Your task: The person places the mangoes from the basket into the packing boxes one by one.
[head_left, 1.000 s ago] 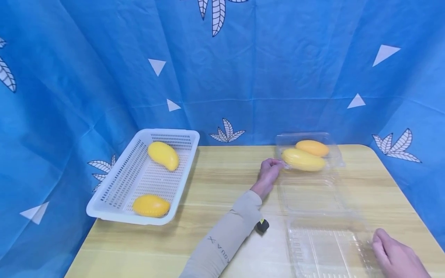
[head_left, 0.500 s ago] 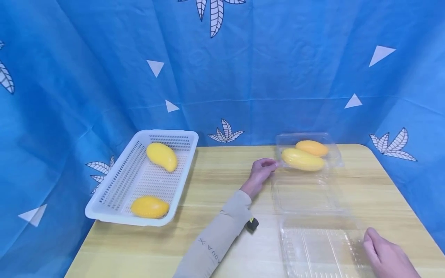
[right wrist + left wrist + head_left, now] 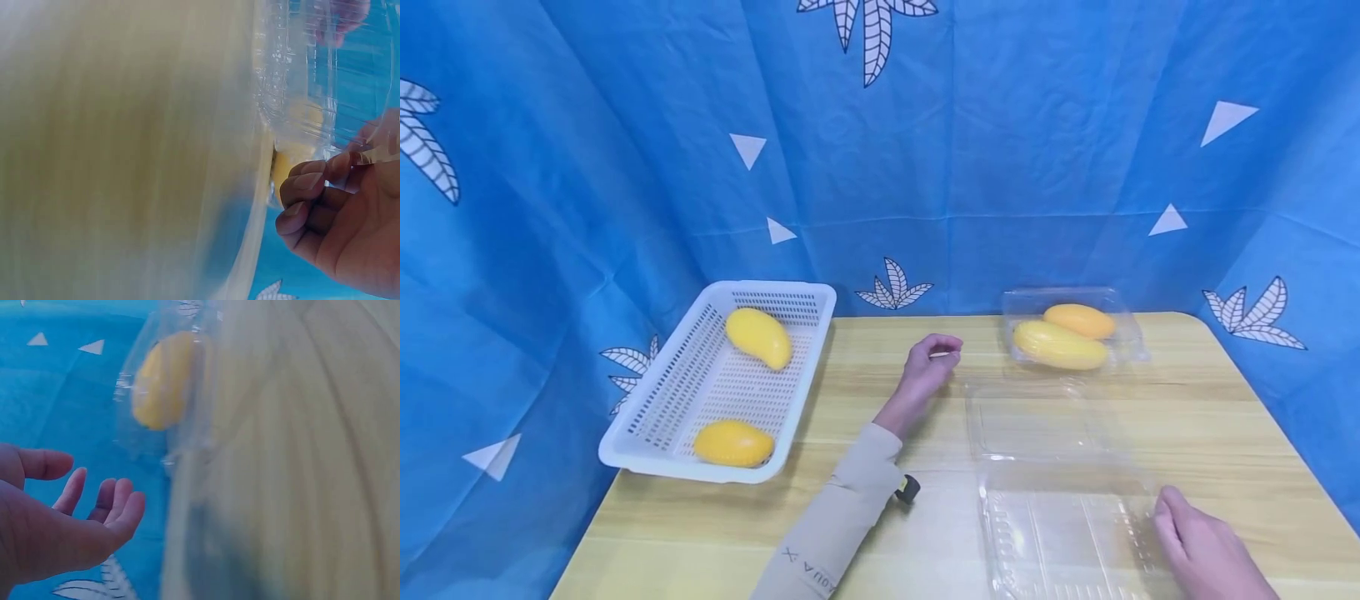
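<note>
My left hand (image 3: 927, 367) is over the table left of a clear plastic box (image 3: 1123, 346), its fingers loosely bent and nothing between them. Inside that box, at the back right, lie a yellow mango (image 3: 1060, 346) and an orange-yellow mango (image 3: 1079, 320). My right hand (image 3: 1206, 542) pinches the right edge of a second clear plastic box, a hinged clamshell (image 3: 1067, 533) spread open at the front right. In the right wrist view, the thumb and fingers (image 3: 306, 181) grip its thin rim. The left wrist view shows the left hand (image 3: 81, 519) apart from the mango box.
A white perforated basket (image 3: 808, 392) stands on the left of the wooden table (image 3: 880, 533), with one mango (image 3: 759, 337) at its back and another (image 3: 733, 442) at its front. A blue patterned curtain (image 3: 1037, 167) hangs behind and along both sides.
My left hand has left the edge of the mango box and moved left. My right hand has shifted left, bringing the open clamshell with it.
</note>
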